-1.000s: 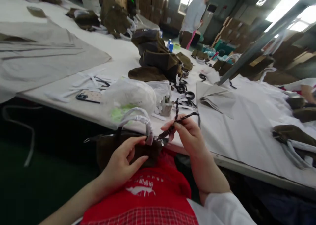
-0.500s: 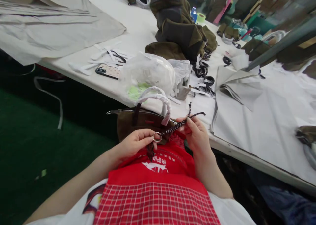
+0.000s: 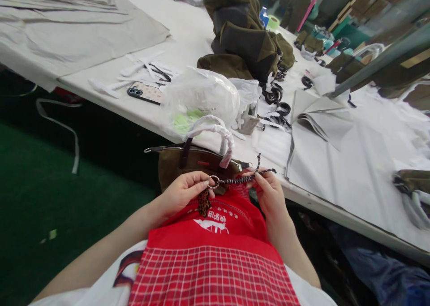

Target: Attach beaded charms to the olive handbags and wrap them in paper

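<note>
Between finger and thumb my left hand (image 3: 190, 188) pinches a metal ring (image 3: 214, 182). From the ring hangs a small leopard-patterned piece (image 3: 203, 203), and a dark braided cord (image 3: 237, 180) runs off it to the right. My right hand (image 3: 267, 185) grips the far part of that cord, whose two loose knotted ends stick out past the fingers. Just behind both hands an olive-brown handbag (image 3: 171, 167) leans at the table edge. Its handles (image 3: 226, 140) are wrapped in white, and a zip runs along its top.
Behind the handbag lies a clear plastic bag (image 3: 204, 93) on the white table (image 3: 191, 37). A phone (image 3: 145, 92) and white strips are left of it. Stacked olive bags (image 3: 245, 41) stand farther back. Grey sheets (image 3: 329, 149) lie at the right, under a slanting pole (image 3: 379, 59).
My right hand has come down slightly, so the braided cord now runs nearly level instead of slanting up. The leopard-patterned piece has turned and shows more plainly.
</note>
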Demonstrator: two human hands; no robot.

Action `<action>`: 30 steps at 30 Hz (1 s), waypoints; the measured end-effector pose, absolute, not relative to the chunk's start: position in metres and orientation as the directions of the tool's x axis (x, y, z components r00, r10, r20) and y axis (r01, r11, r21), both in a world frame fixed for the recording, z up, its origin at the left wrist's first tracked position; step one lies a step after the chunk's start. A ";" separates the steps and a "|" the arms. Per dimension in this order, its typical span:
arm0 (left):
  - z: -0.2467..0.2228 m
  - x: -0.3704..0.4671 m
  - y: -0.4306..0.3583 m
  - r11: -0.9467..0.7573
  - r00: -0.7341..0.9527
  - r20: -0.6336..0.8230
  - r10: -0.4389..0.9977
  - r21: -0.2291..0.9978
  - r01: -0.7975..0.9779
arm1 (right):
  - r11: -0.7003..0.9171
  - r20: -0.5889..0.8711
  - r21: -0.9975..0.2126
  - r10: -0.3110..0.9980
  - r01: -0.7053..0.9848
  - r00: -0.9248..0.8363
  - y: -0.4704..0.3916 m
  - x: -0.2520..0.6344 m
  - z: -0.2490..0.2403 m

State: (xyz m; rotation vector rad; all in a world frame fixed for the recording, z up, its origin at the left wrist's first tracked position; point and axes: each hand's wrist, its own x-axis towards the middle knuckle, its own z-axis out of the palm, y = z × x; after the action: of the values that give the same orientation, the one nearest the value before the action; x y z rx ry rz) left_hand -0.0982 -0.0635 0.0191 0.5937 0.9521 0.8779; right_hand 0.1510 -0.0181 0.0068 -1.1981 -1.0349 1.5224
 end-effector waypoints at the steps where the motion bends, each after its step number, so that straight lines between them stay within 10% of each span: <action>1: 0.019 -0.098 -0.063 0.515 0.280 -0.435 0.856 0.774 -0.369 | -0.238 -0.224 -0.961 0.969 -0.144 -0.106 -0.019 0.152 0.005; 6: 0.020 -0.097 -0.062 0.428 0.202 -0.380 0.903 0.840 -0.333 | -0.292 -0.276 -0.956 0.936 -0.043 -0.219 -0.021 0.162 0.009; 13: 0.021 -0.103 -0.057 0.294 0.142 -0.265 0.954 0.924 -0.246 | -0.130 -0.542 -0.820 0.488 0.557 -0.684 -0.017 0.168 0.045; 19: 0.022 -0.102 -0.055 0.316 0.202 -0.279 0.939 0.931 -0.183 | 0.093 -0.091 -0.912 0.904 0.401 -0.417 -0.006 0.136 0.049; 25: 0.022 -0.100 -0.056 0.418 0.331 -0.318 0.889 0.859 -0.297 | 0.712 0.300 -0.621 0.601 0.327 -0.741 -0.002 0.105 0.045; 30: 0.016 -0.101 -0.056 0.548 0.421 -0.410 0.809 0.785 -0.288 | 0.806 0.319 -0.522 0.488 0.279 -0.812 -0.002 0.105 0.049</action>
State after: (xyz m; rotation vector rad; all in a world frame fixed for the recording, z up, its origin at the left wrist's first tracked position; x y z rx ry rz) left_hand -0.1008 -0.0557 0.0164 0.6909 0.8795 0.7601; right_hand 0.1050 -0.0017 0.0494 -0.5735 -2.5464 0.6402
